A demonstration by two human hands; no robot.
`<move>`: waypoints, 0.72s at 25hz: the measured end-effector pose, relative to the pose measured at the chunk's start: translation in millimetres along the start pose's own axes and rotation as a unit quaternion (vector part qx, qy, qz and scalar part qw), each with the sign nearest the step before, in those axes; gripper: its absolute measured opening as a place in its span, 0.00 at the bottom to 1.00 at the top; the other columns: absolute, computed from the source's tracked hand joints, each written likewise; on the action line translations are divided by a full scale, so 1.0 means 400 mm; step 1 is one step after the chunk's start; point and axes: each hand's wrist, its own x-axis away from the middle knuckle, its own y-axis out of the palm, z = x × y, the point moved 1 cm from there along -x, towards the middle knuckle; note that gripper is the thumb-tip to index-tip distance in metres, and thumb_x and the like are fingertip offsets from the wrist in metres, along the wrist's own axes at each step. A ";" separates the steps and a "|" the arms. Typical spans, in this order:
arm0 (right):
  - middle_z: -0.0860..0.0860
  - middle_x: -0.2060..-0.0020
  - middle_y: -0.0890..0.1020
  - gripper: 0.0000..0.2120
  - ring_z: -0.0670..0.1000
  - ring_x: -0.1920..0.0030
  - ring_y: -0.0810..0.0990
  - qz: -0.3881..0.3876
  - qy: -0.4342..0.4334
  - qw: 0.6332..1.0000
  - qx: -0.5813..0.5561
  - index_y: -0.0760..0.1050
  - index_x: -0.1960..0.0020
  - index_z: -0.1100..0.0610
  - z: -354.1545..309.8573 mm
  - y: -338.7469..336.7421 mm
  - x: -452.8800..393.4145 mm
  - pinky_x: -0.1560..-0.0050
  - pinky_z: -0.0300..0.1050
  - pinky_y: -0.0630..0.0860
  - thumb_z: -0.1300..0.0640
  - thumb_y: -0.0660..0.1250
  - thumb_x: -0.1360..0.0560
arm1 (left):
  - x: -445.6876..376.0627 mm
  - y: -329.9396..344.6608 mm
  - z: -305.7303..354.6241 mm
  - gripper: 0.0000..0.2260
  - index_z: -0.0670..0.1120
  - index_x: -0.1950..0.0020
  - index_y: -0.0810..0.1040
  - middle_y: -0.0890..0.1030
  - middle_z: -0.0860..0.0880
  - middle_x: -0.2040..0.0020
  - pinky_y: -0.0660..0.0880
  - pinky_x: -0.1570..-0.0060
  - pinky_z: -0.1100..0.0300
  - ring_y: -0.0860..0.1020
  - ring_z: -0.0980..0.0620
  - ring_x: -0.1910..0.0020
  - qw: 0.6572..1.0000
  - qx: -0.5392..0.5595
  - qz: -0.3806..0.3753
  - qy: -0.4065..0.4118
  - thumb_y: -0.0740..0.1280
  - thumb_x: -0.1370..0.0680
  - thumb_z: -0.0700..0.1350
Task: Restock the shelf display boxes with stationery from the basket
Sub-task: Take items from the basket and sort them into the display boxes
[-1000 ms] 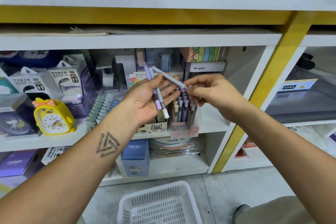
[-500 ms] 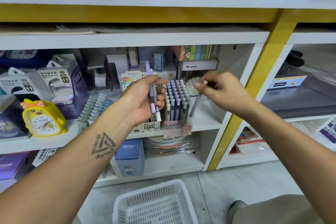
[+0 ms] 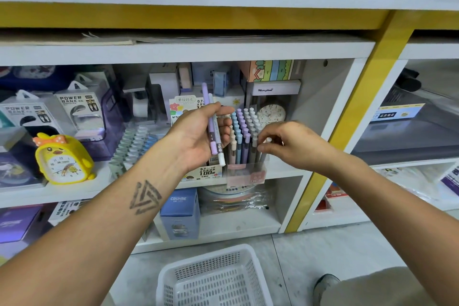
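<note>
My left hand [image 3: 198, 134] holds two pens [image 3: 214, 129], one purple and one pale, upright in front of the shelf. Just right of them stands a clear display box [image 3: 248, 169] packed with several pastel pens standing in rows. My right hand [image 3: 290, 144] pinches the white top of a pen [image 3: 267, 140] at the box's right side, its lower end down in the box. The white plastic basket [image 3: 216, 278] sits on the floor below, and I see nothing in it.
A second display of pale green and blue pens [image 3: 134, 141] stands left of my left hand. A yellow duck clock [image 3: 63, 160], power bank packs [image 3: 74, 112] and a blue CRUHRE box [image 3: 180, 213] fill the shelves. A yellow post [image 3: 347, 119] divides the shelving.
My right hand took one pen from my left hand, carried it right and lowered it into the display box. My left hand went from three pens to two.
</note>
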 end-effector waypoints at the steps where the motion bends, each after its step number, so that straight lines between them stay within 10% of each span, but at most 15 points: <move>1: 0.44 0.61 0.80 0.07 0.40 0.62 0.77 0.010 0.016 1.000 -0.007 0.76 0.49 0.51 0.002 0.001 0.001 0.62 0.39 0.70 0.51 0.72 0.23 | 0.001 0.001 0.000 0.16 0.38 0.38 0.80 0.78 0.45 0.61 0.76 0.66 0.59 0.76 0.51 0.66 1.000 -0.004 -0.001 0.004 0.60 0.17 0.47; 4: 0.44 0.65 0.79 0.10 0.46 0.63 0.79 0.054 0.031 0.998 0.002 0.74 0.55 0.51 0.004 0.003 0.004 0.64 0.42 0.73 0.52 0.76 0.26 | -0.002 0.003 0.002 0.15 0.41 0.40 0.82 0.83 0.41 0.48 0.80 0.48 0.49 0.82 0.44 0.50 1.000 -0.004 -0.001 0.014 0.62 0.18 0.48; 10: 0.47 0.57 0.84 0.08 0.48 0.57 0.80 0.111 -0.035 0.991 0.063 0.84 0.52 0.53 -0.054 -0.038 -0.003 0.56 0.49 0.78 0.51 0.68 0.20 | -0.002 0.004 0.006 0.13 0.38 0.41 0.81 0.83 0.39 0.48 0.78 0.43 0.45 0.81 0.41 0.43 0.996 0.081 -0.032 0.025 0.64 0.19 0.45; 14: 0.55 0.61 0.86 0.08 0.48 0.62 0.84 0.049 0.034 0.960 -0.273 0.79 0.45 0.58 -0.124 -0.026 -0.025 0.61 0.41 0.80 0.64 0.63 0.20 | -0.011 -0.009 0.008 0.12 0.39 0.42 0.81 0.77 0.39 0.50 0.73 0.36 0.50 0.78 0.44 0.51 0.990 0.135 -0.018 0.048 0.64 0.19 0.44; 18: 0.62 0.51 0.86 0.18 0.57 0.55 0.85 -0.034 0.048 0.886 -0.461 0.74 0.39 0.61 -0.150 -0.017 -0.046 0.53 0.49 0.80 0.73 0.65 0.27 | -0.010 -0.022 0.014 0.11 0.40 0.44 0.81 0.79 0.38 0.50 0.82 0.54 0.41 0.84 0.43 0.58 0.981 0.186 -0.005 0.057 0.64 0.19 0.45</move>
